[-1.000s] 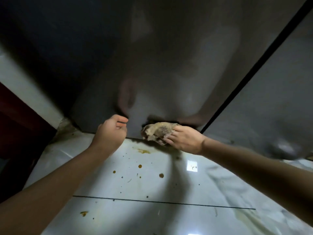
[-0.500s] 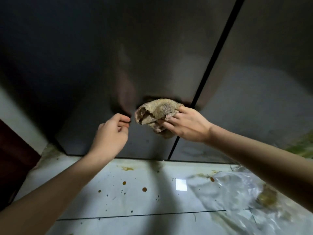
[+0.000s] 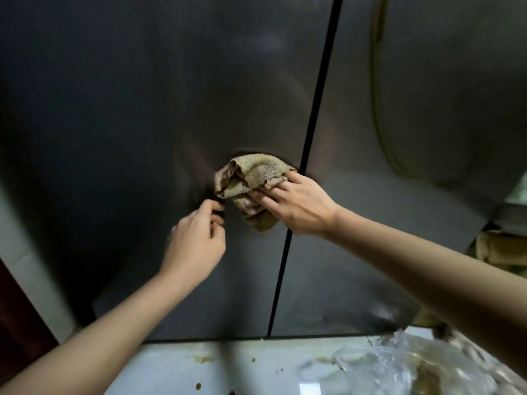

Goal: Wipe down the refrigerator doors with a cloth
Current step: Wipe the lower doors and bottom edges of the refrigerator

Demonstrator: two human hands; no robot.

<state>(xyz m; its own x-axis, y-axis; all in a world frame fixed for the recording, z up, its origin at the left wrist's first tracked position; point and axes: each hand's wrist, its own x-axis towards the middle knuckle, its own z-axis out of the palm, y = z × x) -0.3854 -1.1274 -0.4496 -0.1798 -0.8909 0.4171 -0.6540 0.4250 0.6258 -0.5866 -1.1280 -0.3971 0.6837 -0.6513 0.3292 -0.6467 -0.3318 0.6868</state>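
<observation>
A: While clamping bunched cloth (image 3: 253, 183) in curled fingers of right hand (image 3: 296, 206), pressing it onto left door (image 3: 142, 109), just left of door seam (image 3: 310, 155).
B: And left hand (image 3: 196, 240)?
A: Also left of door seam, just below cloth. Fingers curled toward thumb; can't tell whether pinching anything.
</observation>
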